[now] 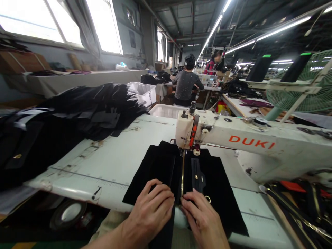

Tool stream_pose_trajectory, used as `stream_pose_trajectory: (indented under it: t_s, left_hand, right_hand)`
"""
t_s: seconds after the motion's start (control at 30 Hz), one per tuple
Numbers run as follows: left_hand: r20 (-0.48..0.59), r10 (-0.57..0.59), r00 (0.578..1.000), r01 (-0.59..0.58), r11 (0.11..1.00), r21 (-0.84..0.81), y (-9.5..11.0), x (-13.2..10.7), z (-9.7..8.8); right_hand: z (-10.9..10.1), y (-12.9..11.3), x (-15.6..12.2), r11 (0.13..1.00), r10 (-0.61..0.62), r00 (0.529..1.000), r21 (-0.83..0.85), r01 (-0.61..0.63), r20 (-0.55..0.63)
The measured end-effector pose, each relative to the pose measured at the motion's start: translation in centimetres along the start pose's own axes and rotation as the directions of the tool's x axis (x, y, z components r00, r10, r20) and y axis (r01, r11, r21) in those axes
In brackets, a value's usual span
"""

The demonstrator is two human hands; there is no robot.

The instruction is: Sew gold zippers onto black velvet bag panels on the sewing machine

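Observation:
A black fabric piece point(158, 166) lies under the needle of a white sewing machine point(249, 135) marked DUKI. A gold-toothed zipper point(183, 173) runs along it from the presser foot toward me. My left hand point(153, 211) is closed on the black fabric, left of the zipper. My right hand point(202, 214) pinches the near end of the zipper, its fingertips partly hiding that end. Right of the zipper, the fabric carries a dark strip point(196, 173) with small gold hardware, and a gold ring point(208, 199) shows beside my right hand.
A tall heap of black pieces point(103, 107) covers the table's left side. More zippers point(303, 211) fill a box at right. White crates point(166, 110) stand behind the table. Thread cones point(259, 67) and a green fan point(303, 86) rise at right. A seated person point(185, 86) works ahead.

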State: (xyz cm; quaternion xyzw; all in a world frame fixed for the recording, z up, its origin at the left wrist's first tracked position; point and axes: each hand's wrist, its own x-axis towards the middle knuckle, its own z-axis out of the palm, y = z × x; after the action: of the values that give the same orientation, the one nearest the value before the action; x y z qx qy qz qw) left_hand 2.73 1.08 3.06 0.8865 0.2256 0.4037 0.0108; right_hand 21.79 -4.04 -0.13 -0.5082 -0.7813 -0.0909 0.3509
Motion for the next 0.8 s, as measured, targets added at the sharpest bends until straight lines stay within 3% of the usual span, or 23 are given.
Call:
stream_pose_trajectory:
  t_s: [0.17, 0.5, 0.63, 0.7, 0.8]
  left_hand:
    - [0.114, 0.044, 0.993, -0.04, 0.999, -0.03, 0.0, -0.5, 0.7]
    - [0.135, 0.078, 0.988, -0.065, 0.993, -0.1, -0.1, -0.9, 1.2]
    - [0.145, -0.074, 0.987, 0.096, 0.984, -0.151, -0.2, -1.4, 0.9]
    - [0.207, -0.152, 0.967, 0.193, 0.962, -0.195, -0.5, -1.8, 0.9]
    - [0.284, -0.125, 0.951, 0.211, 0.931, -0.297, -1.0, -2.1, 0.9]
  right_hand:
    - [-0.2, -0.6, 0.4, 1.0, 0.028, 0.999, 0.003, -0.028, -0.033]
    - [0.4, -0.5, 0.1, 0.996, 0.083, 0.997, 0.036, -0.082, -0.009]
    - [0.7, -0.5, -0.1, 0.996, 0.08, 0.997, 0.03, -0.08, 0.004]
    - [0.8, -0.5, -0.2, 0.997, 0.078, 0.997, 0.02, -0.078, 0.012]
    - [0.8, -0.6, -0.2, 0.995, 0.093, 0.996, 0.02, -0.093, 0.007]
